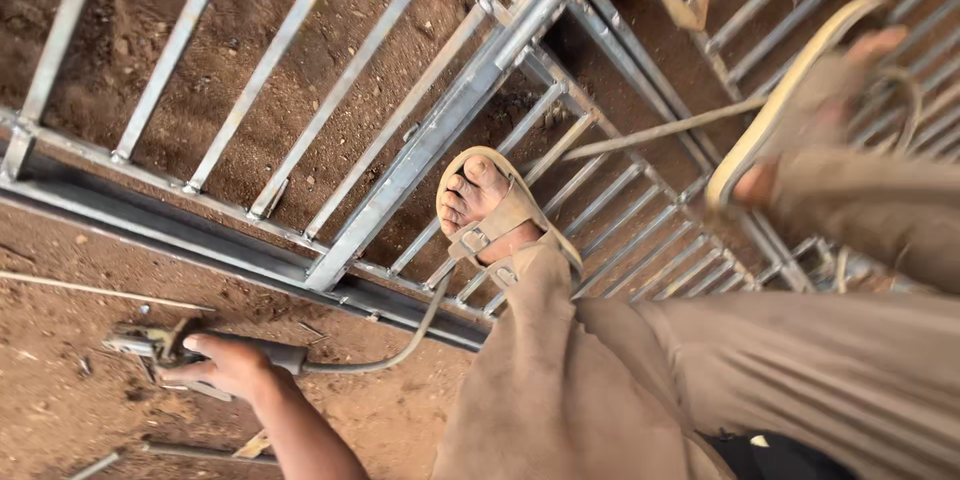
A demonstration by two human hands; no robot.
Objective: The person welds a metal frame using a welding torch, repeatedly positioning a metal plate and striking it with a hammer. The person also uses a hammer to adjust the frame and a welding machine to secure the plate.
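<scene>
- Left hand (pixel 225 365): reaches down to the dirt floor (pixel 400 420) at lower left, forearm running up from the bottom edge, wrist bent, palm down. Its grip is clenched around the dark handle of an electrode holder (pixel 165 348), fingers wrapped over the top.
- Electrode holder: lies low over the dirt, just below the lower rail of the gate (pixel 440 130), metal jaws pointing left. A grey cable (pixel 400 350) leaves the rear of the handle, curves right and passes up toward the foot.
- Right hand (pixel 830 105): raised at upper right, blurred, in a worn glove, sleeve of dusty cloth behind it. It is closed on the curved rim of a mask (pixel 790 90), a tan edge running from upper right down to the left; the rest of that thing cannot be made out.
- Rod (pixel 660 130): thin, straight, extends from near the right hand leftward over the bars; whether the hand touches it cannot be told.
- Gate: grey steel frame of square tubes and parallel bars, laid flat on the dirt, crossing the view diagonally.
- Foot (pixel 490 205): in a tan sandal, planted on the bars near the centre; dusty trouser leg fills the lower right.
- Loose rods (pixel 100 292): lie on the dirt near the left hand.
</scene>
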